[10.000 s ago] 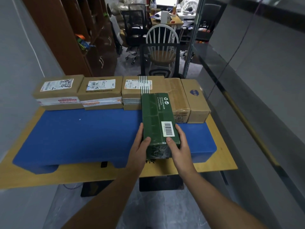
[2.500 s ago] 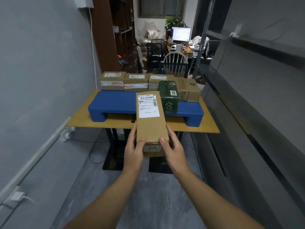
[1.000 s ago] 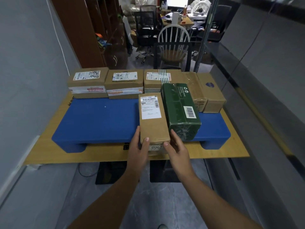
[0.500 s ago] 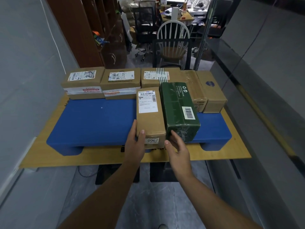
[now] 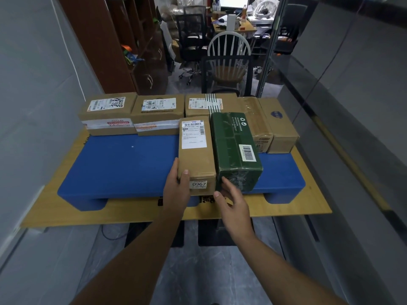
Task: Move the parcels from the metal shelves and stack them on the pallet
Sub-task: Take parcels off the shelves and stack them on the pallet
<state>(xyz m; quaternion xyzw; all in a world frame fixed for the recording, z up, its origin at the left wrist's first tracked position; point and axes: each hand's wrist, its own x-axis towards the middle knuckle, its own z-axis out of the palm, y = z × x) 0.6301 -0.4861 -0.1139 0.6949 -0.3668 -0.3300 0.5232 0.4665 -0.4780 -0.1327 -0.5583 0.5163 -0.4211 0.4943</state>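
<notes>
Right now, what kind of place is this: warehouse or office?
Probably an office space doubling as a small parcel-sorting spot, not a proper warehouse. Labelled cardboard parcels sit on a blue pallet on a wooden table. Chairs and a cluttered desk stand behind it.

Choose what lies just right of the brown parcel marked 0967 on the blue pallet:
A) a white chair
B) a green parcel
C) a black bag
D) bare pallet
B: the green parcel sits against the right side of the brown parcel marked 0967 on the blue pallet.
</notes>
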